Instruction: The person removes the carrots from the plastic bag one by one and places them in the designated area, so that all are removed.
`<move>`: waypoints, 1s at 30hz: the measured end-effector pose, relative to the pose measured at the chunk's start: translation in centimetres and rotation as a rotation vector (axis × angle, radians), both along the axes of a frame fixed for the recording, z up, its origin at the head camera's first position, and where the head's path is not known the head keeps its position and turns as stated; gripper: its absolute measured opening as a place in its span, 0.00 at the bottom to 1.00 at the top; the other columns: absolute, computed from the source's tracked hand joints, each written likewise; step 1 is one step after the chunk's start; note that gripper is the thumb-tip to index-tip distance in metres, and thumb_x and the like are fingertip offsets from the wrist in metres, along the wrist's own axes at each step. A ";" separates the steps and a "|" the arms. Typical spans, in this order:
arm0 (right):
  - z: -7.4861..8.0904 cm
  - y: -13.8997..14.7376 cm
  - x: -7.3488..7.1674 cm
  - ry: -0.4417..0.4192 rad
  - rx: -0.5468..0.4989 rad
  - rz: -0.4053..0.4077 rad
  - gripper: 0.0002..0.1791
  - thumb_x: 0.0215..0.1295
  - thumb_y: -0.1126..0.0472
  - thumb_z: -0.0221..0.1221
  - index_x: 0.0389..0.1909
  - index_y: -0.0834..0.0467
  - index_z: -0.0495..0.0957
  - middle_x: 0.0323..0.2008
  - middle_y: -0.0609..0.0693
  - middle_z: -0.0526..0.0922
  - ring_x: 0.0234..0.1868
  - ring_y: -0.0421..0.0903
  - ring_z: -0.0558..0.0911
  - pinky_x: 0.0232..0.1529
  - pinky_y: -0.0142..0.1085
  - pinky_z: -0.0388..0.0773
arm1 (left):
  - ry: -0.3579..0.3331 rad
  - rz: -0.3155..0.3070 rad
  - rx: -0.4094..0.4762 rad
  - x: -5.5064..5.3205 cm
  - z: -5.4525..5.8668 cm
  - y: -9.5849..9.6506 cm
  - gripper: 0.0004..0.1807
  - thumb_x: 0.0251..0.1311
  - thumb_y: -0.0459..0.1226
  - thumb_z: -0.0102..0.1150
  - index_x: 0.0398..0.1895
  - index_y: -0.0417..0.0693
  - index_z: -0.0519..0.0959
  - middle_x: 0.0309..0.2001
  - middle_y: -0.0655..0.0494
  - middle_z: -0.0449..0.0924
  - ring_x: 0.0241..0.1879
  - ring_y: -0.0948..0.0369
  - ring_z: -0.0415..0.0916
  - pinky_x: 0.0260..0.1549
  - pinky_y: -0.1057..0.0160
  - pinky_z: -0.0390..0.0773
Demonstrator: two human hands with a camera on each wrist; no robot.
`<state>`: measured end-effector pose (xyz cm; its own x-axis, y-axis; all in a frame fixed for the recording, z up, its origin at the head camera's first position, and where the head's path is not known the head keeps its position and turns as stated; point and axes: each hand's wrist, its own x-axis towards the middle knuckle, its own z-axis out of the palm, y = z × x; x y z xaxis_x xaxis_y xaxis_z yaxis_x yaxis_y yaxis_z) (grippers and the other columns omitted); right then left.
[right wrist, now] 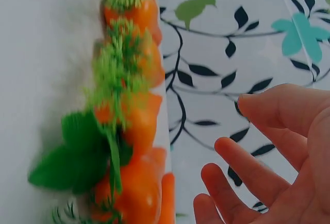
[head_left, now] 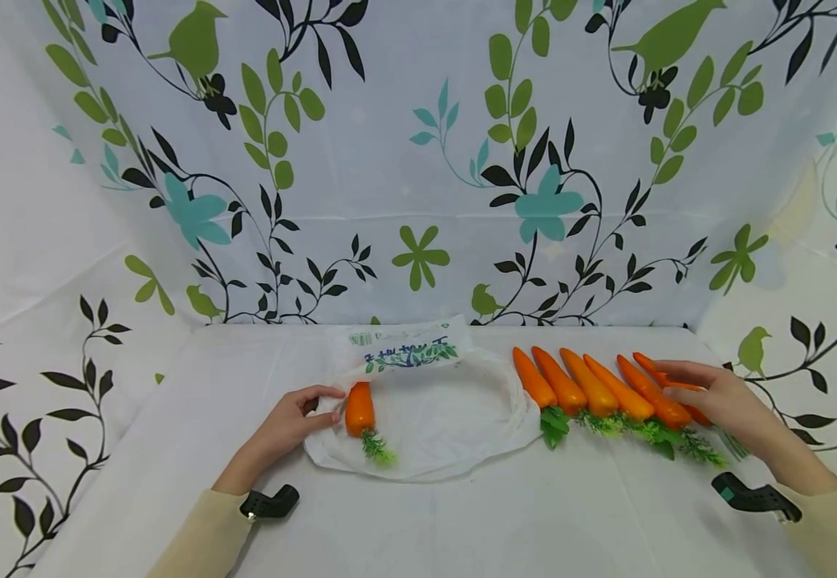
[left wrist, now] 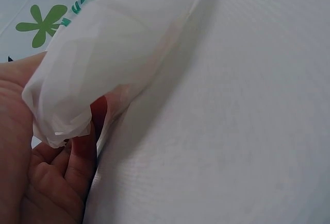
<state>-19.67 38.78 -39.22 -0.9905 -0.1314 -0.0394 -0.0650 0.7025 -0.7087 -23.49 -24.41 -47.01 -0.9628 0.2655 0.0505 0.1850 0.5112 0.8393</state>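
Note:
A white plastic bag [head_left: 447,425] with printed lettering and a tree lies spread on the table, its mouth facing me. My left hand [head_left: 290,425] pinches the bag's left edge; the left wrist view shows film of the bag [left wrist: 98,59] between the thumb and curled fingers [left wrist: 80,167]. One orange toy carrot [head_left: 359,411] sits at the bag's left side, green top toward me, its tip hidden under the film. To the right is a row of several carrots [head_left: 591,385]. Over the rightmost carrots my right hand [head_left: 725,401] hovers, fingers spread and holding nothing in the right wrist view.
The white table [head_left: 418,530] ends at a back edge against a patterned cloth [head_left: 418,160] with leaves, birds and flowers. The row of carrots begins right beside the bag's right rim, leafy tops facing me.

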 end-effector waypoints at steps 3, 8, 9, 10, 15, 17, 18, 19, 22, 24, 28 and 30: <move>0.8 -1.3 0.4 -0.013 -0.010 0.042 0.30 0.75 0.55 0.56 0.70 0.66 0.65 0.67 0.73 0.63 0.64 0.72 0.63 0.55 0.59 0.72 | 0.003 -0.002 0.005 0.0 -0.1 0.0 0.18 0.60 0.41 0.69 0.53 0.49 0.83 0.56 0.51 0.79 0.47 0.52 0.67 0.49 0.55 0.67; 0.6 -3.8 0.6 0.028 -0.041 0.095 0.27 0.72 0.56 0.59 0.68 0.63 0.71 0.66 0.68 0.69 0.64 0.68 0.67 0.52 0.41 0.76 | 0.003 -0.002 0.010 0.1 -0.1 0.0 0.18 0.60 0.42 0.69 0.53 0.50 0.83 0.57 0.51 0.78 0.50 0.53 0.68 0.54 0.52 0.68; 0.6 -4.4 0.6 0.044 -0.035 0.108 0.26 0.72 0.57 0.59 0.67 0.62 0.72 0.65 0.67 0.71 0.63 0.66 0.69 0.48 0.36 0.76 | 0.001 -0.002 0.014 0.2 0.0 0.0 0.18 0.60 0.41 0.70 0.53 0.50 0.83 0.57 0.51 0.78 0.49 0.53 0.68 0.54 0.54 0.68; 0.6 -5.0 0.6 0.051 -0.037 0.117 0.25 0.71 0.57 0.60 0.66 0.61 0.73 0.63 0.67 0.73 0.62 0.66 0.71 0.47 0.35 0.77 | 0.000 -0.003 0.016 0.2 0.0 0.0 0.18 0.60 0.41 0.70 0.53 0.49 0.83 0.57 0.51 0.79 0.49 0.53 0.68 0.52 0.55 0.68; 0.2 -8.0 0.7 0.073 -0.024 0.150 0.22 0.68 0.59 0.63 0.62 0.60 0.77 0.58 0.61 0.79 0.57 0.61 0.76 0.44 0.31 0.76 | -0.002 -0.011 0.041 0.3 0.2 0.1 0.19 0.61 0.40 0.68 0.55 0.47 0.82 0.58 0.50 0.78 0.49 0.52 0.69 0.50 0.57 0.69; -0.1 -9.1 0.8 0.066 -0.058 0.171 0.21 0.68 0.60 0.63 0.61 0.59 0.78 0.56 0.59 0.81 0.56 0.59 0.77 0.46 0.30 0.77 | -0.005 -0.011 0.043 0.3 0.2 0.1 0.19 0.61 0.40 0.68 0.56 0.47 0.81 0.59 0.49 0.77 0.54 0.51 0.70 0.56 0.53 0.68; -0.2 -9.7 0.9 0.064 -0.077 0.186 0.21 0.68 0.61 0.63 0.60 0.59 0.78 0.55 0.58 0.81 0.55 0.58 0.78 0.46 0.31 0.77 | -0.010 -0.008 0.046 0.3 0.2 0.1 0.19 0.61 0.40 0.68 0.55 0.47 0.81 0.60 0.49 0.77 0.56 0.50 0.70 0.58 0.49 0.67; -0.3 -10.2 1.0 0.065 -0.090 0.204 0.20 0.67 0.61 0.63 0.60 0.58 0.79 0.55 0.57 0.81 0.54 0.57 0.78 0.46 0.32 0.77 | -0.015 -0.007 0.046 0.3 0.2 0.1 0.19 0.61 0.40 0.69 0.55 0.47 0.82 0.60 0.49 0.77 0.57 0.49 0.69 0.60 0.47 0.66; -0.6 -11.8 1.1 0.069 -0.113 0.248 0.19 0.67 0.62 0.63 0.58 0.57 0.80 0.54 0.54 0.82 0.53 0.55 0.78 0.48 0.35 0.78 | -0.026 -0.005 0.042 0.2 0.2 0.0 0.19 0.61 0.41 0.69 0.55 0.48 0.82 0.61 0.49 0.76 0.61 0.47 0.68 0.63 0.44 0.63; -0.6 -12.8 1.1 0.074 -0.105 0.261 0.18 0.67 0.62 0.63 0.57 0.56 0.81 0.53 0.53 0.83 0.52 0.54 0.78 0.48 0.36 0.78 | -0.029 -0.002 0.037 0.1 0.0 -0.1 0.19 0.60 0.42 0.69 0.55 0.49 0.82 0.61 0.49 0.76 0.62 0.46 0.68 0.63 0.44 0.63; -0.4 -14.5 0.9 0.081 -0.124 0.273 0.16 0.67 0.63 0.63 0.56 0.55 0.82 0.51 0.54 0.83 0.50 0.52 0.79 0.48 0.35 0.78 | -0.027 -0.006 0.034 0.0 -0.2 -0.1 0.20 0.61 0.42 0.69 0.55 0.49 0.82 0.62 0.48 0.76 0.67 0.45 0.65 0.65 0.43 0.60; -0.4 -15.4 0.6 0.084 -0.150 0.290 0.16 0.67 0.64 0.63 0.56 0.56 0.82 0.50 0.54 0.83 0.50 0.51 0.80 0.48 0.32 0.78 | -0.024 -0.008 0.041 -0.1 -0.2 -0.1 0.20 0.60 0.42 0.69 0.55 0.48 0.82 0.62 0.48 0.76 0.67 0.45 0.65 0.65 0.43 0.60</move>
<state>-19.02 23.35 -39.60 -0.9101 -0.4061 0.0819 -0.3093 0.5345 -0.7865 -23.54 -24.46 -47.24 -0.9618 0.2710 0.0383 0.1682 0.4750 0.8637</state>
